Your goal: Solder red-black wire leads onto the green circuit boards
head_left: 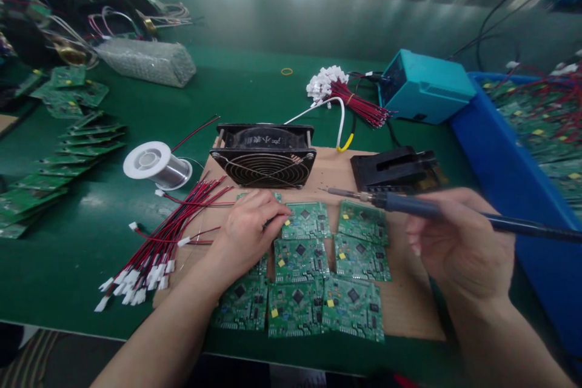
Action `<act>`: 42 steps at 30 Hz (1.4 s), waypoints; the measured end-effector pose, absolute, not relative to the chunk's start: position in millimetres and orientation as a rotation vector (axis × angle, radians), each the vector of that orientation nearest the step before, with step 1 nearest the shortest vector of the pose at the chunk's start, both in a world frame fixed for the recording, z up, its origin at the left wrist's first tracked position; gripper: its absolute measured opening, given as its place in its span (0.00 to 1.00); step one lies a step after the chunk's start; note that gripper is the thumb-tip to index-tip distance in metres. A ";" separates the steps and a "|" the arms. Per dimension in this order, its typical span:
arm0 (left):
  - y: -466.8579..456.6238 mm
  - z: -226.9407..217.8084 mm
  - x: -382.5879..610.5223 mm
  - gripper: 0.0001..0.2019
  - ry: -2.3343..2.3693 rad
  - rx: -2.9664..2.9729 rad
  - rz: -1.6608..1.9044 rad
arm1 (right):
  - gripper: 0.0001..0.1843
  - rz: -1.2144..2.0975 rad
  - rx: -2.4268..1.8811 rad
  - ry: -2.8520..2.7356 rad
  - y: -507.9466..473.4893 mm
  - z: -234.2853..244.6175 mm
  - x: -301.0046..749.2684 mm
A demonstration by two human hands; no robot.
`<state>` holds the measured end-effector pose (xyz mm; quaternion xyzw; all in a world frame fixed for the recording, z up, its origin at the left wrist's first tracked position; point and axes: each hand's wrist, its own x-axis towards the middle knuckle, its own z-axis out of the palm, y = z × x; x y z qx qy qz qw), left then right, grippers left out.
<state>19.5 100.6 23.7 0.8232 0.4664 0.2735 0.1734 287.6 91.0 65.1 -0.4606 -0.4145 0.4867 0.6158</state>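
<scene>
My right hand point(468, 242) is closed round the handle of a soldering iron point(409, 203). The iron's tip points left, above the cardboard and just beyond the rows of green circuit boards point(297, 257). My left hand point(250, 224) rests over the upper left boards, fingers bent and thumb close to the index finger. What lies between those fingertips is hidden. Red and black wires with white connectors point(182, 203) run towards this hand from the left, and a bundle of the same wires point(154, 248) lies beside my forearm.
A black fan point(266, 160) stands behind the boards on the cardboard point(409, 309). Left of it is a solder spool point(157, 163). An iron holder point(386, 170), a turquoise soldering station point(427, 88) and a blue bin point(513, 194) are right. Stacked boards point(59, 176) lie far left.
</scene>
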 end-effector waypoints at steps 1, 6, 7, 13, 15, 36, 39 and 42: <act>100.8 24.1 19.3 0.07 1.321 2.339 0.763 | 0.06 1.125 -1.058 -0.950 91.1 65.3 287.5; 101.2 24.1 19.0 0.06 1.310 2.357 0.793 | 0.06 1.113 -1.070 -0.916 91.6 66.0 286.4; 101.2 24.1 19.0 0.06 1.307 2.359 0.798 | 0.06 1.108 -1.073 -0.911 91.7 66.4 286.2; 101.2 25.3 19.4 0.07 1.306 2.347 0.784 | 0.06 1.128 -1.061 -0.903 92.9 66.9 286.7; 101.4 25.4 19.1 0.07 1.316 2.342 0.778 | 0.05 1.124 -1.071 -0.902 93.3 66.2 286.9; 100.1 20.3 18.7 0.06 1.361 2.411 0.626 | 0.06 1.121 -1.091 -0.888 95.5 67.4 286.8; 99.8 21.0 19.2 0.05 1.361 2.415 0.603 | 0.06 1.115 -1.076 -0.886 95.6 66.5 287.9; 99.7 22.6 19.6 0.04 1.381 2.420 0.574 | 0.06 1.109 -1.060 -0.885 95.9 66.5 288.4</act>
